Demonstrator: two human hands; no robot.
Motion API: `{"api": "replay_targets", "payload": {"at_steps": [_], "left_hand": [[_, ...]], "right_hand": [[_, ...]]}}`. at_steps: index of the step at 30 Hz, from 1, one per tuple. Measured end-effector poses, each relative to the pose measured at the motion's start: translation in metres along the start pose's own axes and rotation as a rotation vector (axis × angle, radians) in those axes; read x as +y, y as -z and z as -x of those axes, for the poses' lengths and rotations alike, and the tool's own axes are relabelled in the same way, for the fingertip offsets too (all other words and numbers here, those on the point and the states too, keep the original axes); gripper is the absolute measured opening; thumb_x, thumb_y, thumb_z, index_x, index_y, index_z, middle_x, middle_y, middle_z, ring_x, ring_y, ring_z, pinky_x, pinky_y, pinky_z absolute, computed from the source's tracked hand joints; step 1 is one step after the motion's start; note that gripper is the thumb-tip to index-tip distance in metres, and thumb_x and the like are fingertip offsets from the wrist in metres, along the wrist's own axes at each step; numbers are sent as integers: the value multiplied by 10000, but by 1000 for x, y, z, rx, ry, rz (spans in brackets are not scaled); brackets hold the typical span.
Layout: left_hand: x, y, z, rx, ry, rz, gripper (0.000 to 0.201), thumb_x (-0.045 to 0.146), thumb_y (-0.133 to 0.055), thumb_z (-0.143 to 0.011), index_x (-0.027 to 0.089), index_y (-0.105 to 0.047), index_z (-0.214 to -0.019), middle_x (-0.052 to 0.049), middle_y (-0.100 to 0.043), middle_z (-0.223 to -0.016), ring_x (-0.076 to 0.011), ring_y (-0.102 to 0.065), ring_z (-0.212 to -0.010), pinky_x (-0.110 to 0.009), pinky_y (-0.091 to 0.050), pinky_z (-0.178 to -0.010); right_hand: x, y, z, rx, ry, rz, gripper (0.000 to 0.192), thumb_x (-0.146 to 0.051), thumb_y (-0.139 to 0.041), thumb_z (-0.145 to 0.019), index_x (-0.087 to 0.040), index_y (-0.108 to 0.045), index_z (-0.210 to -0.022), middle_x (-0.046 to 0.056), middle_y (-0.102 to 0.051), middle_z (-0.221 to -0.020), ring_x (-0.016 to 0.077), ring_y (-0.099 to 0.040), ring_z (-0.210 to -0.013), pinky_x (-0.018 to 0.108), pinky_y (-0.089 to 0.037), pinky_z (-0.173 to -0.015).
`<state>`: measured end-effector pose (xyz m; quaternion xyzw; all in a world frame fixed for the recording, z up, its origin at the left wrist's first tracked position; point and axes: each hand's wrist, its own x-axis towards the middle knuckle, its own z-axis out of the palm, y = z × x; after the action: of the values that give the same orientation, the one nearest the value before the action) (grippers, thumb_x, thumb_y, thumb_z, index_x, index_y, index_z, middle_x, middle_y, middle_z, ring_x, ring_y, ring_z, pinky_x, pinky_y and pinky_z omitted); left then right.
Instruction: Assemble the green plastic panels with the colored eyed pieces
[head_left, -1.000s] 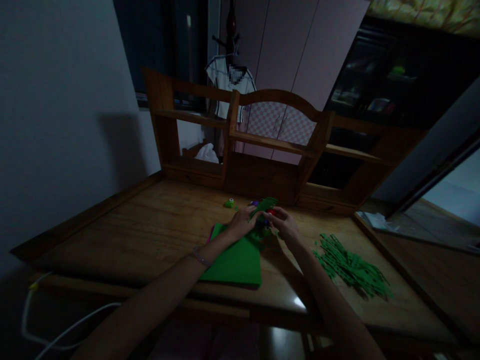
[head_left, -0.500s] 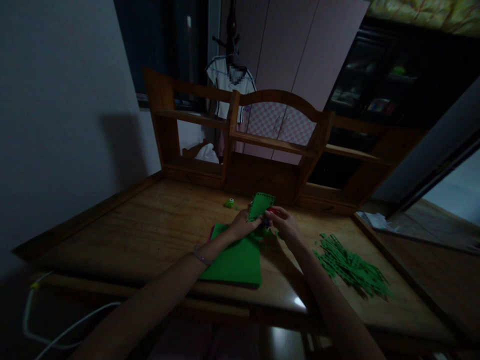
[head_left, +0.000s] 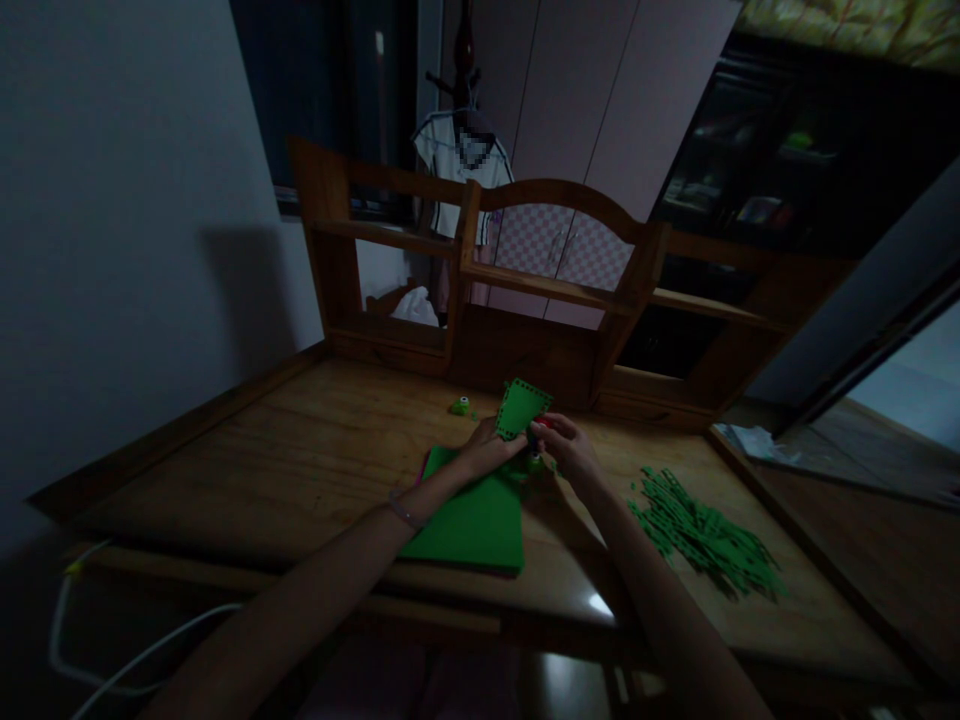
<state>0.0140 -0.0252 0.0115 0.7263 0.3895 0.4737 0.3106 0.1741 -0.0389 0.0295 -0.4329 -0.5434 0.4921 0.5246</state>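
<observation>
A small green sheet of paper with a row of holes along its edges stands tilted up over the desk. My left hand is closed on its lower part, and that arm reaches across a stack of green paper. My right hand grips a small red and dark craft punch at the sheet's lower right edge. Its details are dim and partly behind the fingers. Just below the hands sits a green punch with an eye-like top. Another green frog-like punch stands farther back on the left.
On the right of the wooden desk lies a pile of punched green strips. A wooden shelf unit rises along the desk's back edge. Tiny green scraps lie near the hands. A white cable hangs at the front left.
The green sheet has turned slightly and shifted a little in my left hand. My right hand stays at its edge with the red punch, almost unmoved.
</observation>
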Motion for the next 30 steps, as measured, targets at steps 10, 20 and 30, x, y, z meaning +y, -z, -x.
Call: {"api": "replay_targets", "payload": {"at_steps": [10, 20, 30], "left_hand": [[5, -1, 3, 11, 8, 57, 245, 301, -535, -783, 141, -679, -902, -36, -699, -825, -180, -641, -802, -259, -509, -754], [5, 2, 3, 7, -5, -15, 209, 286, -540, -783, 183, -683, -896, -32, -706, -864, -188, -634, -877, -272, -489, -824], [-2, 1, 0, -37, -116, -105, 264, 283, -515, -807, 196, -657, -1012, -24, -682, -1016, -169, -603, -986, -275, -413, -945]], "right_hand": [[-1, -2, 0, 32, -17, -19, 447, -504, -746, -585, -207, -636, -901, 24, -635, -824, 132, -569, -639, 233, -440, -569], [-1, -1, 1, -23, -14, -34, 409, -463, -759, -598, -217, -638, -901, 19, -629, -840, 131, -569, -650, 248, -447, -608], [1, 0, 1, -35, -53, -63, 399, -433, -768, -603, -201, -630, -897, 28, -630, -846, 140, -561, -678, 234, -433, -599]]}}
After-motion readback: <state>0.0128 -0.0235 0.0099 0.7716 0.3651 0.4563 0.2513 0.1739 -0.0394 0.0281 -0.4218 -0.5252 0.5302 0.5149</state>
